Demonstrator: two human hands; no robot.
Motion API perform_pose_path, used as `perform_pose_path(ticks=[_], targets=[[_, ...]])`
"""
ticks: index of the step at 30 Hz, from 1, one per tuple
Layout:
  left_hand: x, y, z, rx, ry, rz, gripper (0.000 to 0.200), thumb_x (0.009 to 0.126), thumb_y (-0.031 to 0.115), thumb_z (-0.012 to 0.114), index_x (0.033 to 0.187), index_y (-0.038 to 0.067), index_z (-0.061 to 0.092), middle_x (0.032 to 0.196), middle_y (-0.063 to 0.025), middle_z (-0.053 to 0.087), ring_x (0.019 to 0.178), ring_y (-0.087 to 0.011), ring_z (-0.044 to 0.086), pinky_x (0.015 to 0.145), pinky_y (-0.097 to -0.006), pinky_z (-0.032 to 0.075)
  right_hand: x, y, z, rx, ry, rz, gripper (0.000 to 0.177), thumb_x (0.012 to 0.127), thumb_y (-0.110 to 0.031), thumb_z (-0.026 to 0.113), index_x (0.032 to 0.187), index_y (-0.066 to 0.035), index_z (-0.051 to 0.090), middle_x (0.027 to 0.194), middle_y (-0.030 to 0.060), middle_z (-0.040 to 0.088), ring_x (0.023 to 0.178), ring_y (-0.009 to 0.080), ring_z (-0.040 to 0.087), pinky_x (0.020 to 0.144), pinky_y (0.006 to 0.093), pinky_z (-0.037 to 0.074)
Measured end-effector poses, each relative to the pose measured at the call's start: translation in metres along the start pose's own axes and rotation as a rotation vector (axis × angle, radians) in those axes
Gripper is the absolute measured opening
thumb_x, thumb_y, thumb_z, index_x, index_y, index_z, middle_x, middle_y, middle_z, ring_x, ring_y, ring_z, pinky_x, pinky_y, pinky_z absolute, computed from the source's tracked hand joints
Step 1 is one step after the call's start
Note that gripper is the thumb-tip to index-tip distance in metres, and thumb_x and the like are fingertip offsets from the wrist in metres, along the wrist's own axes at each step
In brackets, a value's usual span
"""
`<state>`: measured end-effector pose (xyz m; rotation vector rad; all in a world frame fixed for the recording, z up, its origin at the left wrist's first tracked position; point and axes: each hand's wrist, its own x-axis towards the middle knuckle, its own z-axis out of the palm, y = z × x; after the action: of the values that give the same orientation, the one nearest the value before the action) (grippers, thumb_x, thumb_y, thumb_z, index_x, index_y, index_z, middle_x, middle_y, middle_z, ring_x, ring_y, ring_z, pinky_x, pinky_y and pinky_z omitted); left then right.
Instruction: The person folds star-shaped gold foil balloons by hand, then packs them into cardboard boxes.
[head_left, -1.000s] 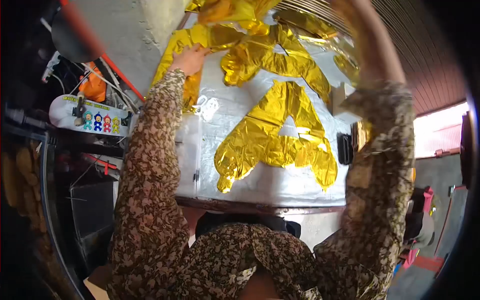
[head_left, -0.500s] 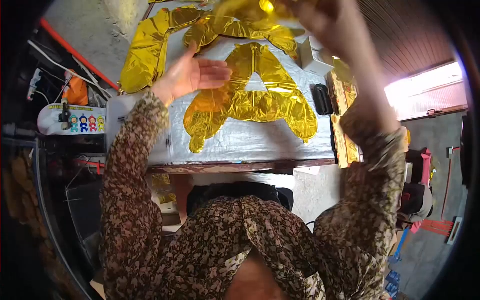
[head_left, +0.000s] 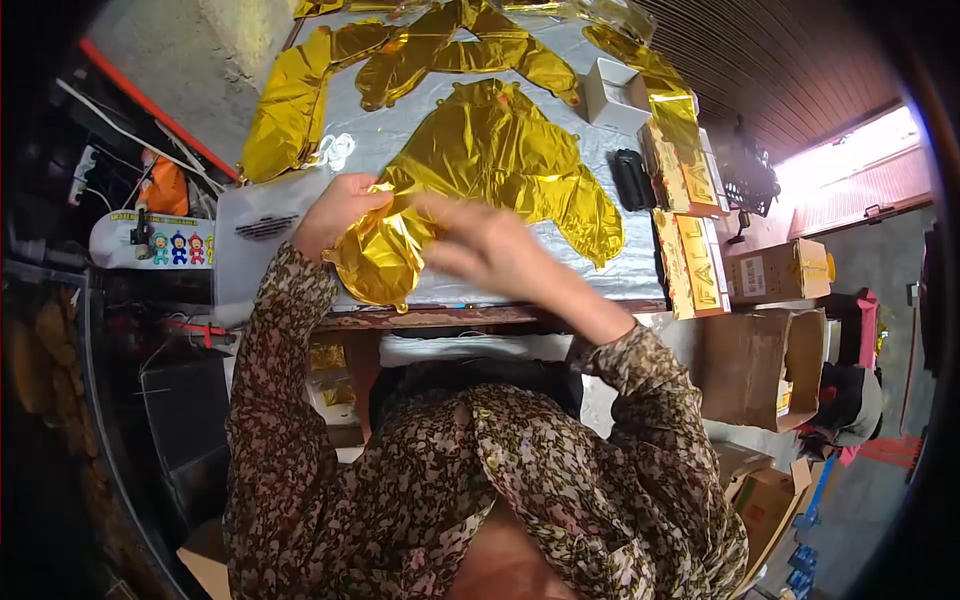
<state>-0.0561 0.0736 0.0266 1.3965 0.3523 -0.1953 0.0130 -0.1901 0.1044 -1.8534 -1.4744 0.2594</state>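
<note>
A flat gold foil balloon (head_left: pixel 500 150) lies on the silver-covered table, its wide legs toward me. My left hand (head_left: pixel 342 215) pinches the left edge of its near leg, thumb and fingers closed on the crinkled foil. Over the same leg, just to the right, is my right hand (head_left: pixel 490 245), blurred by motion; whether its fingers grip any foil cannot be made out. Beyond lies another gold foil balloon (head_left: pixel 470 55), A-shaped, with a further long gold balloon (head_left: pixel 290 105) at the left.
White string (head_left: pixel 336 150) lies left of the balloon. To the right are a small white box (head_left: pixel 615 95), a black object (head_left: pixel 631 180) and printed boxes (head_left: pixel 690 262). A clear plastic bin (head_left: pixel 250 280) stands left; cardboard boxes (head_left: pixel 760 365) stand lower right.
My right hand came down from the far upper right to the near balloon leg. My left hand moved down and closed on foil. The near balloon's triangular hole no longer shows.
</note>
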Motion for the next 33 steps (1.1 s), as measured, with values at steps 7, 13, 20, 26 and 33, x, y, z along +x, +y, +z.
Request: perform_pose_path(ticks=[7,13,20,26,33], targets=[[0.038,0.002,0.0,0.136,0.083,0.018,0.03,0.099,0.017,0.066,0.118,-0.005,0.064,0.101,-0.005,0.072,0.086,-0.011,0.068,0.077,-0.0254,0.053,-0.012,0.159,-0.02,-0.742,0.056,0.351,0.05,0.103,-0.039,0.052,0.147,-0.016,0.047,0.156,0.0061,0.044,0.144,0.0378,0.039,0.117,0.0599,0.027],[0.006,0.016,-0.003,0.063,0.069,0.04,0.029,0.095,0.017,0.07,0.11,-0.007,0.066,0.098,-0.009,0.073,0.084,-0.0116,0.069,0.074,-0.025,0.054,-0.027,0.171,-0.002,-0.722,0.193,0.401,0.052,0.102,-0.04,0.052,0.149,-0.016,0.046,0.156,0.0081,0.043,0.144,0.0374,0.038,0.113,0.0625,0.028],[-0.015,-0.02,0.006,1.083,0.655,0.511,0.036,0.079,0.025,0.084,0.1,0.001,0.066,0.09,-0.0146,0.066,0.083,-0.0327,0.066,0.072,-0.0407,0.053,-0.025,0.167,0.008,-0.747,0.249,0.427,0.053,0.103,-0.04,0.051,0.149,-0.015,0.045,0.157,0.0091,0.041,0.145,0.0373,0.036,0.115,0.0648,0.022],[-0.013,-0.033,0.006,1.181,0.662,0.549,0.039,0.077,0.029,0.086,0.092,0.001,0.064,0.087,-0.0147,0.065,0.079,-0.0338,0.064,0.069,-0.0432,0.05,-0.027,0.169,0.009,-0.73,0.247,0.426,0.054,0.102,-0.04,0.051,0.149,-0.015,0.045,0.158,0.0089,0.041,0.146,0.0375,0.034,0.115,0.0664,0.022],[-0.058,-0.006,0.006,0.911,0.504,0.061,0.037,0.08,0.025,0.084,0.087,-0.003,0.061,0.075,-0.0092,0.066,0.065,-0.0149,0.059,0.06,-0.0356,0.045,-0.021,0.163,0.014,-0.66,0.172,0.322,0.055,0.101,-0.036,0.055,0.151,-0.014,0.043,0.158,0.0099,0.04,0.146,0.0386,0.034,0.115,0.0667,0.021]])
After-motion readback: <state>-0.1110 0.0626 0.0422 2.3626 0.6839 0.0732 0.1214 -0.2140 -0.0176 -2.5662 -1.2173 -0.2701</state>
